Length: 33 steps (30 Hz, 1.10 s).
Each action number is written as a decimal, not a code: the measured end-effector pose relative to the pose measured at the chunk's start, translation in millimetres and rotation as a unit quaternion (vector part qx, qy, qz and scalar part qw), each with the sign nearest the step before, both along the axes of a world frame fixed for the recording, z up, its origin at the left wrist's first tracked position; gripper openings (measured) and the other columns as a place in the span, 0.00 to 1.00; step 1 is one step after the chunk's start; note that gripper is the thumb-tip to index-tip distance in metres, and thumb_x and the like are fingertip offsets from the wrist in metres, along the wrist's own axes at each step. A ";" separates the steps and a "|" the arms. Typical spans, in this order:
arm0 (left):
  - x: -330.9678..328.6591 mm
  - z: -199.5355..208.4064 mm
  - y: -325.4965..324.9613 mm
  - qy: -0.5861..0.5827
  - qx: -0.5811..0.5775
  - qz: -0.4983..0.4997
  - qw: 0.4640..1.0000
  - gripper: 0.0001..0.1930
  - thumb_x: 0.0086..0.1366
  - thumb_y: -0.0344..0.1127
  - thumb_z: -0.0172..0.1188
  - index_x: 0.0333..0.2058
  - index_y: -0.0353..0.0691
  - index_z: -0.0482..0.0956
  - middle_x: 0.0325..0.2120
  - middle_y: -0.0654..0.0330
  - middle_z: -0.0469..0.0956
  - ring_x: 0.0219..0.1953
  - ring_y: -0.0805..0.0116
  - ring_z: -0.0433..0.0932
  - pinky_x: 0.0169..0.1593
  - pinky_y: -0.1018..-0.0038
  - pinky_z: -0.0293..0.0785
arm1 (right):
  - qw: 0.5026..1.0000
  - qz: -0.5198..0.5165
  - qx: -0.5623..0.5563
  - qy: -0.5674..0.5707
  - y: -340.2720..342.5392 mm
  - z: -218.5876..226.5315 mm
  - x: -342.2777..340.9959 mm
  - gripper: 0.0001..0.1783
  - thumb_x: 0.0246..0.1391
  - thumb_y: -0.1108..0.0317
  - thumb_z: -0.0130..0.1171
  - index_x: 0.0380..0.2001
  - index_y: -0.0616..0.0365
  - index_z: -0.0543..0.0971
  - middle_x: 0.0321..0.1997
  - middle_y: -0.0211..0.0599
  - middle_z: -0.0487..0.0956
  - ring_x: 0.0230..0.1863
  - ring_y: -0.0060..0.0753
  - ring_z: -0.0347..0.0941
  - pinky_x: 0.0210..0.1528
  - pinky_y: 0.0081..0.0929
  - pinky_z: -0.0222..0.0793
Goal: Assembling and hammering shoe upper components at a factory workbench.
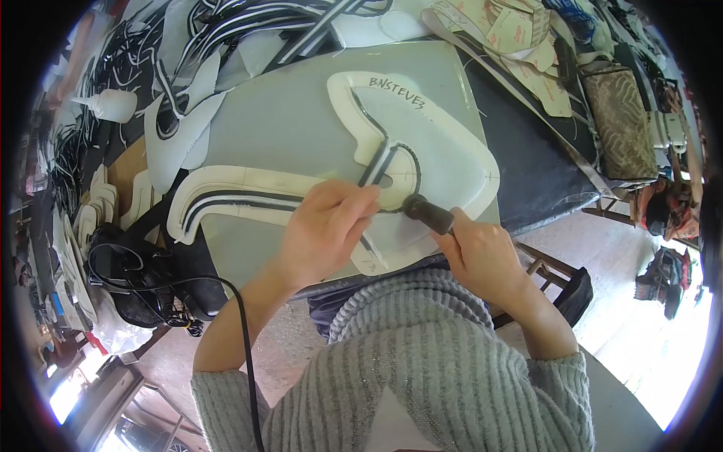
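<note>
A shoe-upper piece (452,151) of cream material with a pale grey panel lies on the grey work board (256,128). My left hand (327,226) rests over it, thumb and fingers closed on a black-and-grey strip (382,160) that crosses its inner curve. Part of the strip is hidden beneath the hand. My right hand (482,252) grips a dark hammer (429,213), its round flared face at the panel's curved edge, close to my left fingertips. Its handle is mostly hidden in my fist. A long cream piece (233,181) with black-and-white trim lies left of my left hand.
Black-and-white strips (241,34) and pale cut pieces crowd the far left, beside a white nozzle bottle (113,105). Tan scraps (520,30) lie far right near a patterned pouch (621,124). A black cable (242,324) crosses my left forearm. A stool (553,282) stands below right.
</note>
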<state>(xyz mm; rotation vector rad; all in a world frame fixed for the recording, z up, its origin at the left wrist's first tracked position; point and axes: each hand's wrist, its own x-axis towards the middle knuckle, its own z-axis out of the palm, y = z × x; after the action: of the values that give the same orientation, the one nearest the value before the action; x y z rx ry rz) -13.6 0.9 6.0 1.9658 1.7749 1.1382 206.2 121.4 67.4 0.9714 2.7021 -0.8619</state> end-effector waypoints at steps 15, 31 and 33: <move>-6.3 -12.2 -2.0 0.122 0.127 -0.076 0.981 0.18 0.48 0.25 0.65 0.40 0.34 0.77 0.33 0.57 0.79 0.39 0.58 0.78 0.44 0.65 0.77 | 0.997 -0.016 -0.026 0.065 -10.9 19.2 -21.2 0.21 0.65 0.56 0.52 0.29 0.64 0.67 0.16 0.48 0.75 0.19 0.56 0.75 0.22 0.45 0.70; -23.1 -10.1 -5.6 0.040 0.073 -0.088 0.993 0.17 0.46 0.23 0.62 0.39 0.34 0.78 0.33 0.54 0.78 0.38 0.56 0.79 0.42 0.67 0.78 | 0.993 -0.009 -0.012 0.119 -14.8 13.9 -28.6 0.20 0.65 0.54 0.53 0.29 0.61 0.68 0.12 0.46 0.72 0.17 0.54 0.73 0.21 0.47 0.68; -22.6 -11.2 -8.0 0.045 0.075 -0.086 0.992 0.16 0.49 0.23 0.62 0.39 0.34 0.78 0.33 0.54 0.78 0.38 0.56 0.79 0.42 0.67 0.78 | 0.998 0.038 -0.023 -0.043 -15.0 15.2 -30.0 0.20 0.65 0.54 0.53 0.29 0.62 0.67 0.12 0.46 0.71 0.17 0.55 0.73 0.20 0.46 0.68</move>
<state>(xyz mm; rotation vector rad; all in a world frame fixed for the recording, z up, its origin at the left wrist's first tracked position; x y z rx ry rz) -36.2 -7.0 -5.3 2.2417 1.5650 1.1707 176.3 106.4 82.6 0.8699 2.6159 -0.8437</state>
